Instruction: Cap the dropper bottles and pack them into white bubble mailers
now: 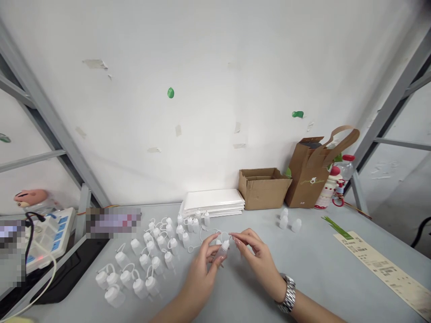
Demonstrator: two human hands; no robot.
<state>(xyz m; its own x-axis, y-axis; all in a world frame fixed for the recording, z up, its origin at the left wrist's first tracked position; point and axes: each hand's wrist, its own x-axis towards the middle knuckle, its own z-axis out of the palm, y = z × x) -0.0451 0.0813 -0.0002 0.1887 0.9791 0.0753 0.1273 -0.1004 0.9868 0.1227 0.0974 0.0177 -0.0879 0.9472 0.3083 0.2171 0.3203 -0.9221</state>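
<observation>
My left hand (204,264) is closed round a small white squeeze bottle (221,252) with a narrow tip, held tilted above the table. Thumb and fingertips of my right hand (256,252) pinch the end of the thin looped strap (226,234) beside the bottle's tip; the small cap there is mostly hidden by the fingers. To the left stand many similar white bottles (151,285), several with looped straps on top. A loose ring-ended strap (190,249) lies just left of my left hand.
White flat packs (215,202) are stacked by the wall, next to an open cardboard box (267,195) and a brown paper bag (307,179). Several small white pieces (283,222) sit at right, near a long paper strip (380,269). A power strip (60,233) lies far left.
</observation>
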